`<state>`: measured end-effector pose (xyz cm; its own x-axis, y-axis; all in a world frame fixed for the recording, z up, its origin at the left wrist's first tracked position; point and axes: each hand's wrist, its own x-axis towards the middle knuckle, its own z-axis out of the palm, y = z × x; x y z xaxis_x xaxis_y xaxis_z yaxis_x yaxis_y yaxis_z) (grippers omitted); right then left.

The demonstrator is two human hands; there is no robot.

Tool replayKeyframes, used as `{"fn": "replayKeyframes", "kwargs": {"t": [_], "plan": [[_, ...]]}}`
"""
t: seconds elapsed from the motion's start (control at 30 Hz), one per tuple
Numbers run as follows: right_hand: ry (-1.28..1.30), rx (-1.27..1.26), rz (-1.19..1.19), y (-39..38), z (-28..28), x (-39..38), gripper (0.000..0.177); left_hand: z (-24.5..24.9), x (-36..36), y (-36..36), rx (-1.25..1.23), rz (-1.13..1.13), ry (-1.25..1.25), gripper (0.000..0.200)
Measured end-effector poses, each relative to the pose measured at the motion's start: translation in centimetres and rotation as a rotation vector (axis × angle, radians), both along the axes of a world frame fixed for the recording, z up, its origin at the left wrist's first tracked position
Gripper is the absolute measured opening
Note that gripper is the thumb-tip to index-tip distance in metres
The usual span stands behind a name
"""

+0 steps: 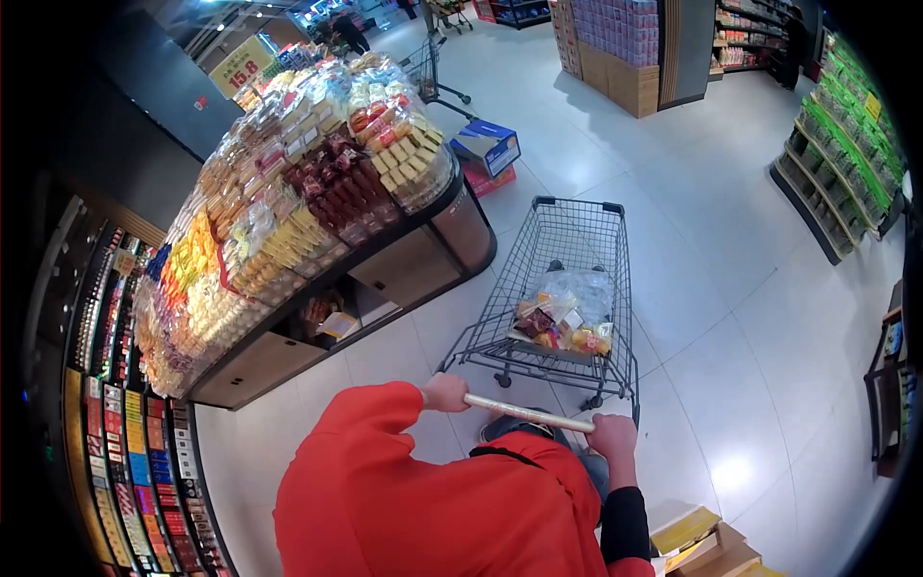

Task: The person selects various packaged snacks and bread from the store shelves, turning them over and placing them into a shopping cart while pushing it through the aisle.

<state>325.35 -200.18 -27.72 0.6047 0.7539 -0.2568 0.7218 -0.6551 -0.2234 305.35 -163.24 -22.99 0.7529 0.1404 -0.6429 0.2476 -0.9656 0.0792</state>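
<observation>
My left hand (446,393) is closed around the left end of the pale handlebar (529,413) of a shopping cart. At the bar's other end, my right hand (612,438) grips it too. The wire shopping cart (623,288) stretches out ahead of me over the floor. In its basket, near my end, lies a heap of packaged goods (562,327) with clear plastic around it; the single items are too small to name. Red sleeves and a red garment fill the lower middle of the view.
A display counter (413,264) piled with wrapped snacks (288,183) stands close on the cart's left. Boxes (486,149) sit on the floor at its corner. Green shelving (836,144) is at right, cardboard boxes (707,543) by my right side. Another cart (428,72) and people are farther off.
</observation>
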Motion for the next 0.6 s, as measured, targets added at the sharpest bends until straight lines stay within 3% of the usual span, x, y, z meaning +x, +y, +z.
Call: {"fn": "replayKeyframes", "kwargs": {"t": [0.6], "plan": [[0.117, -0.250, 0.432, -7.7, 0.1, 23.6, 0.025, -1.0, 8.5, -22.2, -0.052, 0.452, 0.004, 0.038]]}}
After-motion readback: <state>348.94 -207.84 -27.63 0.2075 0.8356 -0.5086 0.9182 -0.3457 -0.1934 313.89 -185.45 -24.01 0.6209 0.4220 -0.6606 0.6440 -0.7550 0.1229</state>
